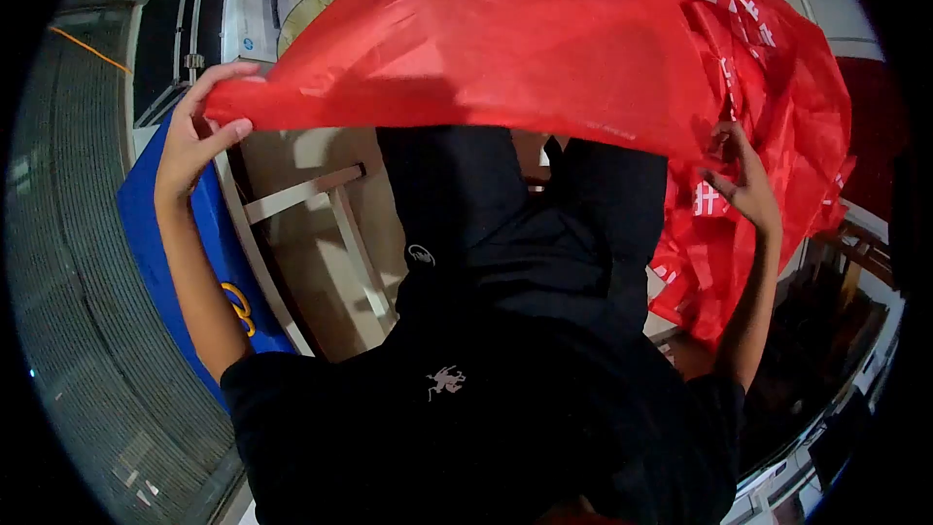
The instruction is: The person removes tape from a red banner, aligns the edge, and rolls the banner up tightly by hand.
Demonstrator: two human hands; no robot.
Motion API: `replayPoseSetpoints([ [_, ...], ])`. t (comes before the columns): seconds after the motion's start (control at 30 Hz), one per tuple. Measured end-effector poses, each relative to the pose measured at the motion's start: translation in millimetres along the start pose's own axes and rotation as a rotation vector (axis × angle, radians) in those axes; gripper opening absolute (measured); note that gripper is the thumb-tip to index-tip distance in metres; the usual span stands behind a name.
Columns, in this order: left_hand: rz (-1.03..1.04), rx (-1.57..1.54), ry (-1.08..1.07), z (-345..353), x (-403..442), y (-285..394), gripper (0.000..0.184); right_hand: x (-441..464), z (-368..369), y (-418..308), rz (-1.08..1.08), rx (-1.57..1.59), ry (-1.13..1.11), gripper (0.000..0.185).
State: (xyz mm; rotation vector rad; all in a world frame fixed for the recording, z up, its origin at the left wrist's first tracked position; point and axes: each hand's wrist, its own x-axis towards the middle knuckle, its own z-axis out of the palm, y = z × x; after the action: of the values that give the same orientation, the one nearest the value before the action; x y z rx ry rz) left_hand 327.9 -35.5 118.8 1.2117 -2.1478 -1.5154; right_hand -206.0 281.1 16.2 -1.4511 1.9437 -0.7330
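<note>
A broad red cloth banner [505, 49] spreads across my lap, its near edge fairly straight between my two hands. At its left end, my left hand [194, 131] grips the folded edge, fingers above and thumb below. My right hand [746, 185] is at the other end of that edge, its fingers and thumb bent around the cloth; how firmly it grips is hard to see. Beyond the right hand, more of the banner lies bunched in loose folds, with white printed characters [708, 199] showing in places. My black trousers [457, 175] show under the near edge.
On the left are a blue surface [155, 190] with a yellow looped object [238, 306], a white box [255, 10] and a black case [167, 34]. Pale frame bars [350, 243] stand beside my legs. Dark wooden furniture [860, 253] is at the right.
</note>
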Motion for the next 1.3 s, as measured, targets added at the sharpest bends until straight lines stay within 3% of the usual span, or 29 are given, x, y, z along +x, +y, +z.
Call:
replayPoseSetpoints([
  [0.07, -0.037, 0.074, -0.022, 6.5, -1.9, 9.6, 0.053, 2.2, -0.3, -6.3, 0.021, -0.017, -0.091, 0.042],
  [0.13, -0.032, 0.281, -0.179, 9.2, -6.5, 13.2, 0.052, 4.8, -3.4, 7.8, 0.068, -0.195, -0.387, 0.046],
  [0.17, 0.018, 0.389, -0.217, 8.7, -7.8, 11.1, 0.053, 5.6, -2.5, 14.9, 0.050, -0.187, -0.396, 0.046],
  [0.23, 0.007, 0.302, -0.141, 13.9, -13.1, 13.2, 0.054, -0.1, 7.1, 22.7, -0.219, -0.323, -0.261, 0.052],
  [0.27, 0.020, 0.201, -0.082, 17.6, -14.4, 12.6, 0.054, -3.4, 14.5, 19.9, -0.234, -0.310, -0.270, 0.052],
  [0.33, 0.059, 0.191, 0.015, 17.7, -18.4, 4.0, 0.057, -5.4, 26.8, 9.9, -0.084, -0.038, -0.124, 0.056],
  [0.4, 0.026, 0.038, 0.046, 13.7, -23.3, -1.5, 0.060, -1.7, 33.4, 10.8, -0.011, -0.001, -0.170, 0.060],
  [0.43, 0.123, -0.067, 0.060, 16.5, -23.6, -3.4, 0.051, -0.1, 36.8, 8.3, 0.069, 0.029, -0.181, 0.061],
  [0.5, 0.189, 0.026, 0.091, 8.4, -29.6, -18.6, 0.042, 6.1, 43.2, 8.1, 0.150, 0.054, -0.197, 0.063],
  [0.57, 0.306, 0.112, 0.091, 6.4, -32.9, -24.3, 0.017, 15.7, 54.5, 17.5, -0.028, -0.003, -0.053, 0.065],
  [0.67, 0.400, 0.150, 0.087, 10.3, -34.4, -27.5, 0.013, 38.4, 63.7, -3.8, -0.113, -0.037, 0.072, 0.064],
  [0.73, 0.392, 0.145, 0.087, 16.8, -36.3, -20.5, 0.011, 57.6, 76.6, -11.9, -0.295, -0.109, 0.281, 0.062],
  [0.9, 0.439, 0.097, 0.112, 23.4, -41.4, -13.9, 0.012, 91.7, 87.5, -10.7, -0.303, -0.240, 0.301, 0.055],
  [1.2, 0.307, 0.235, 0.130, 49.5, -42.4, 13.3, 0.016, 109.2, 75.5, 29.1, -0.395, -0.356, 0.313, 0.047],
  [1.23, 0.254, 0.268, 0.121, 53.0, -43.2, 14.6, 0.017, 106.0, 75.3, 38.0, -0.453, -0.395, 0.457, 0.043],
  [1.3, 0.193, 0.297, 0.113, 55.5, -45.4, 10.9, 0.019, 90.2, 63.8, 30.3, -0.430, -0.455, 0.420, 0.042],
])
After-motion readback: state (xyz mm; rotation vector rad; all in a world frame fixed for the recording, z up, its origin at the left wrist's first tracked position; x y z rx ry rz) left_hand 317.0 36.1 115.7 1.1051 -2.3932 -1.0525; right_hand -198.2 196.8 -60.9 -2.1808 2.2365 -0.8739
